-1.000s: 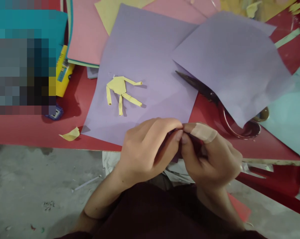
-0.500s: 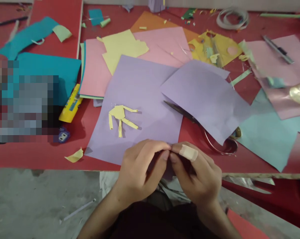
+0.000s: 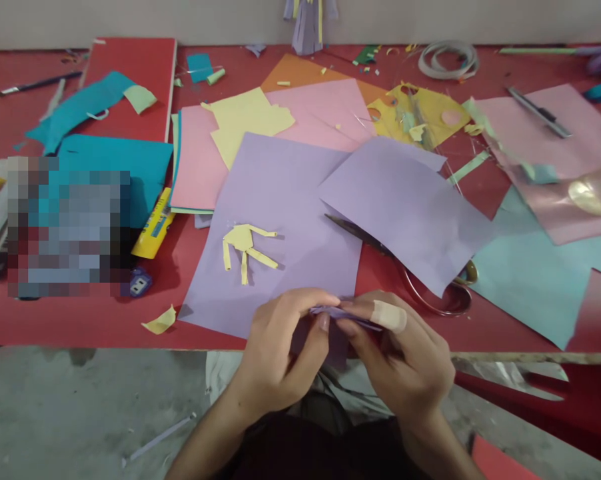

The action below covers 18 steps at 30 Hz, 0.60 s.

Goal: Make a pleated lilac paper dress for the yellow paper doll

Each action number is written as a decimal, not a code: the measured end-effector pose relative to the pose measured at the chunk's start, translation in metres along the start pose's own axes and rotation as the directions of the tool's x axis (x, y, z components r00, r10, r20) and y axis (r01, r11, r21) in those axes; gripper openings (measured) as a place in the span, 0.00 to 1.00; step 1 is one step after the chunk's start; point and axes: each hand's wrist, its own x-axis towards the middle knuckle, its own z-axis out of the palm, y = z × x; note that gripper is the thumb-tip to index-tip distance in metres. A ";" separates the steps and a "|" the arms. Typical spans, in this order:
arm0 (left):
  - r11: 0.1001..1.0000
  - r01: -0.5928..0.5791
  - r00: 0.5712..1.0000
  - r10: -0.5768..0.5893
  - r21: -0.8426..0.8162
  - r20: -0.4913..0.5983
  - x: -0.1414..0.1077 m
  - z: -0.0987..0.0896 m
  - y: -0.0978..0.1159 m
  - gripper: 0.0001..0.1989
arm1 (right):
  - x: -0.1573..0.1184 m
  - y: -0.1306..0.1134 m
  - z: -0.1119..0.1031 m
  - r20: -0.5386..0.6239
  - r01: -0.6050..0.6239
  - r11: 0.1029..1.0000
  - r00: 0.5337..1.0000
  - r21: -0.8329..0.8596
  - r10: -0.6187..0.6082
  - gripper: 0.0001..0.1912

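A small folded piece of purple paper (image 3: 348,315) is pinched between my left hand (image 3: 285,347) and my right hand (image 3: 405,353), just above the table's front edge. A pale bandage wraps a finger of my right hand. Beyond my left hand, a yellow paper figure with thin rolled limbs (image 3: 240,239) lies on a large purple sheet (image 3: 290,180). Another purple sheet (image 3: 405,200) overlaps it at the right and partly covers dark scissors (image 3: 353,230), whose handles stick out near my right hand.
A yellow glue tube (image 3: 153,227) and a blurred-out object (image 3: 75,233) lie at the left. Pink sheets (image 3: 525,133), a pale blue sheet (image 3: 535,273) and a cutter (image 3: 540,112) are at the right. A coil of clear tubing (image 3: 449,60) is at the back.
The small purple paper now shows between my fingertips, where it was hidden before. My hands have drawn slightly apart. The whole view has shifted, showing more of the wall at the back.
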 end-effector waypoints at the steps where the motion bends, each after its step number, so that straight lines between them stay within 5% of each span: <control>1: 1.000 0.009 1.000 -0.009 0.010 0.005 0.000 0.000 0.000 0.14 | 0.000 0.001 0.000 -0.011 -0.014 1.000 1.000 0.026 0.014 0.12; 7: 0.999 0.041 0.999 -0.041 0.008 0.031 0.000 0.001 0.001 0.13 | -0.004 0.003 0.000 -0.041 -0.179 0.962 0.981 0.206 0.191 0.13; 12: 0.992 0.102 0.993 -0.097 -0.072 0.064 -0.001 0.001 0.000 0.15 | 0.003 0.010 -0.002 -0.151 -0.339 0.748 0.852 0.571 0.501 0.06; 18: 0.986 0.128 0.989 -0.119 -0.109 0.086 -0.001 0.002 -0.001 0.13 | 0.007 0.016 -0.002 -0.159 -0.321 0.703 0.836 0.635 0.525 0.06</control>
